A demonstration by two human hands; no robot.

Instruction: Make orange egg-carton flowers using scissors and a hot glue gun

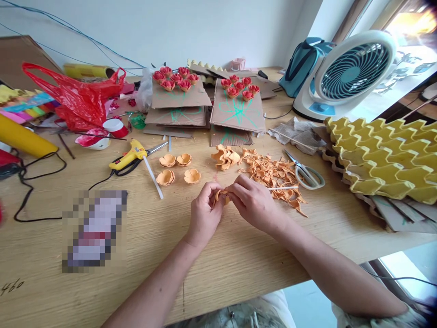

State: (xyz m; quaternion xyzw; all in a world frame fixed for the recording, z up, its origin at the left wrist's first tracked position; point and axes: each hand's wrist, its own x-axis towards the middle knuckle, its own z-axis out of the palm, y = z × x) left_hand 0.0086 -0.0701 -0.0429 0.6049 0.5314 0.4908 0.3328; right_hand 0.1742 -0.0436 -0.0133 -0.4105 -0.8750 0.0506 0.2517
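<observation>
Between my two hands is a small orange petal cup (222,197), cut from egg-carton-like card. My left hand (205,210) pinches its left side, and the fingers of my right hand (251,200) are closed on its right edge. Part of the cup is hidden by the fingers. Just beyond stand several orange flower cups (193,176) in two rows, some nested in layers. A stack of orange cups (225,157) lies on its side behind my hands. Orange scraps (269,171) are heaped to the right, with a white glue stick (283,187) across them.
A yellow hot glue gun (131,157) lies at the left with a glue stick (152,177) beside it. Scissors (307,175) rest right of the scraps. Red flowers (175,78) stand on cardboard at the back. Yellow egg trays (382,159) and a fan (355,73) are on the right.
</observation>
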